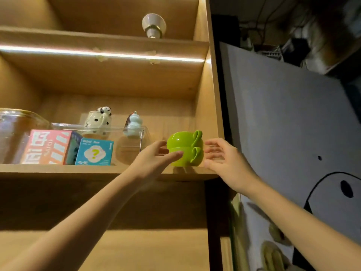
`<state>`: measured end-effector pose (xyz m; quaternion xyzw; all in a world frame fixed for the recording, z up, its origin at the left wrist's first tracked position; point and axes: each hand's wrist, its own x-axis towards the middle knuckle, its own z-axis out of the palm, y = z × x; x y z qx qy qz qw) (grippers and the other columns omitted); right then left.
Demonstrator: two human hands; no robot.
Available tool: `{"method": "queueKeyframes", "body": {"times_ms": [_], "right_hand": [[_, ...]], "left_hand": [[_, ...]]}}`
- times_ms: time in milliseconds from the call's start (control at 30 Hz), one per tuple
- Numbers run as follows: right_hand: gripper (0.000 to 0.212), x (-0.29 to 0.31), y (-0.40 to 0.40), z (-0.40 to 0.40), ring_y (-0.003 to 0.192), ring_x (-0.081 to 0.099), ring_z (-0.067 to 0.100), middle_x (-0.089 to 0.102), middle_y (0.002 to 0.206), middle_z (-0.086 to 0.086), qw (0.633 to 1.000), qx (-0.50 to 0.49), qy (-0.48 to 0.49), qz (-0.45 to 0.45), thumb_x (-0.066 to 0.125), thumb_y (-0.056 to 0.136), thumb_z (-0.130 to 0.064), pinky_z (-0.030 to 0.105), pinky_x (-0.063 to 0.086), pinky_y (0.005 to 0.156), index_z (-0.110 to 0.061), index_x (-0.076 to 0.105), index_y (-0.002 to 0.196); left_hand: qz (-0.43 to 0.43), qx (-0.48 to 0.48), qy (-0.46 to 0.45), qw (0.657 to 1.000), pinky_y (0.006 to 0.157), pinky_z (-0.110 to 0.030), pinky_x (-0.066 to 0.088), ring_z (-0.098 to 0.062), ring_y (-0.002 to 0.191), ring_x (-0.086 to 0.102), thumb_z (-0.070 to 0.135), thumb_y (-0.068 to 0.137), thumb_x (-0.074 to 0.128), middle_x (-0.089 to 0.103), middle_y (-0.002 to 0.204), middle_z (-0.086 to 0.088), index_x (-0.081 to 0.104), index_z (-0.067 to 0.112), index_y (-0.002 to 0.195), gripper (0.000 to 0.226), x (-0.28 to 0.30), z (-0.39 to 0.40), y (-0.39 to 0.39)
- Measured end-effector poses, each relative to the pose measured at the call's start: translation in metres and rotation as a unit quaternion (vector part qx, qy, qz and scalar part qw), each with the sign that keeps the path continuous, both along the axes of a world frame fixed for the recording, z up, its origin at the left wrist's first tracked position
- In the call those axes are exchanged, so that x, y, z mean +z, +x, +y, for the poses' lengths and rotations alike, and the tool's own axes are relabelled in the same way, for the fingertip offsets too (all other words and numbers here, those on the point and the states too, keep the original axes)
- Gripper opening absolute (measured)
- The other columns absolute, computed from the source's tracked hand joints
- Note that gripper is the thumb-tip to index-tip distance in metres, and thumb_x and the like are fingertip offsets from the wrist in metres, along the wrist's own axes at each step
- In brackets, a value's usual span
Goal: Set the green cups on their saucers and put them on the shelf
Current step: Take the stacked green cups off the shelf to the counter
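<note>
Stacked green cups [184, 148] on shelf [97, 170] between spread left hand [156, 159] and spread right hand [222, 156].

A home, by the look of it: a wooden shelf [109, 171] unit with warm strip lighting [101, 53] holds keepsakes, a spotted mug [97, 121], a small figurine [132, 124], collectible boxes [68, 147] and a glass jar [17, 130].

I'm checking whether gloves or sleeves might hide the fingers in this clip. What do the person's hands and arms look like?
Both are bare: the left hand and right hand wear no gloves, rings or watch, and both forearms show uncovered, with no sleeve in view.
</note>
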<state>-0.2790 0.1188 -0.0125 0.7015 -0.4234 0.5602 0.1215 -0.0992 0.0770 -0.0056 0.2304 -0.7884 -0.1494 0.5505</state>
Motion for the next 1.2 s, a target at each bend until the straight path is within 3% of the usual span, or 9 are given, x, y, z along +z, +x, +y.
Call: {"method": "queueKeyframes", "body": {"times_ms": [133,267,367,433,500,700,833,1067,1200], "right_hand": [[0.064,0.016,-0.009,-0.032,0.127,0.044,0.017,0.042,0.142,0.003,0.997,0.046,0.035,-0.048,0.063,0.082,-0.015,0.023,0.04,0.094,-0.022,0.031,0.137],[0.082,0.017,-0.015,-0.048,0.136,0.034,0.018,0.03,0.152,0.005,0.992,0.066,0.095,-0.055,0.065,0.08,-0.013,0.027,0.033,0.103,-0.022,0.015,0.145],[0.078,0.023,-0.018,-0.051,0.129,0.04,0.022,0.037,0.146,0.009,0.991,0.008,0.132,-0.026,0.063,0.08,-0.02,0.033,0.039,0.101,-0.022,0.018,0.144],[0.063,0.03,-0.016,-0.05,0.115,0.048,0.021,0.046,0.131,0.008,0.984,-0.025,0.175,-0.001,0.059,0.083,-0.021,0.029,0.041,0.089,-0.017,0.028,0.137],[0.053,0.034,-0.012,-0.053,0.106,0.047,0.02,0.048,0.123,0.005,0.976,-0.045,0.21,0.021,0.058,0.081,-0.023,0.03,0.041,0.086,-0.015,0.038,0.129],[0.051,0.033,-0.011,-0.054,0.11,0.042,0.022,0.047,0.123,0.009,0.974,-0.046,0.222,0.013,0.058,0.078,-0.018,0.032,0.034,0.085,-0.014,0.042,0.127],[0.04,0.029,-0.009,-0.047,0.108,0.043,0.022,0.049,0.124,0.011,0.977,-0.014,0.213,-0.009,0.055,0.079,-0.011,0.031,0.032,0.085,-0.011,0.05,0.118],[0.052,0.023,-0.002,-0.023,0.114,0.048,0.023,0.051,0.125,0.009,0.982,0.039,0.18,-0.037,0.05,0.078,-0.001,0.034,0.038,0.101,-0.014,0.045,0.128],[0.042,0.018,0.011,0.003,0.097,0.054,0.018,0.051,0.125,0.019,0.979,0.095,0.172,-0.06,0.045,0.084,0.002,0.032,0.048,0.085,-0.008,0.047,0.125]], "left_hand": [[-0.004,0.071,-0.054,0.996,0.091,-0.028,0.041,-0.02,0.118,0.049,0.04,0.081,0.059,0.048,0.138,-0.01,0.031,0.011,0.139,0.07,0.017,-0.034,-0.018],[-0.036,0.095,-0.029,0.994,0.087,-0.022,0.034,-0.013,0.108,0.046,0.046,0.079,0.061,0.048,0.138,-0.011,0.029,0.013,0.139,0.075,0.024,-0.055,-0.031],[-0.097,0.078,0.041,0.991,0.099,-0.034,0.043,-0.022,0.112,0.056,0.074,0.046,0.065,0.057,0.128,-0.006,0.042,0.02,0.128,0.101,0.033,-0.07,-0.036],[-0.12,0.041,0.074,0.989,0.083,-0.031,0.05,-0.014,0.094,0.06,0.069,0.054,0.066,0.064,0.105,0.0,0.055,0.027,0.098,0.062,0.038,-0.076,-0.042],[-0.108,0.024,0.087,0.99,0.062,-0.02,0.042,-0.006,0.075,0.052,0.05,0.075,0.062,0.057,0.082,0.006,0.054,0.024,0.084,0.028,0.043,-0.081,-0.046],[-0.078,0.094,0.032,0.992,0.065,-0.029,0.043,-0.02,0.071,0.055,0.057,0.071,0.061,0.059,0.07,-0.004,0.059,0.018,0.07,0.039,0.039,-0.09,-0.041],[-0.078,0.119,0.017,0.99,0.054,-0.024,0.037,-0.014,0.06,0.05,0.059,0.073,0.057,0.053,0.062,0.0,0.054,0.015,0.066,0.044,0.035,-0.083,-0.037],[-0.038,0.061,-0.055,0.996,0.061,-0.025,0.044,-0.011,0.064,0.055,0.046,0.079,0.059,0.064,0.07,0.002,0.064,0.019,0.079,0.027,0.021,-0.055,-0.02],[0.021,0.038,-0.057,0.997,0.051,-0.021,0.044,-0.008,0.053,0.053,0.046,0.073,0.066,0.057,0.058,0.004,0.057,0.022,0.061,0.028,0.018,-0.034,-0.018]]}}
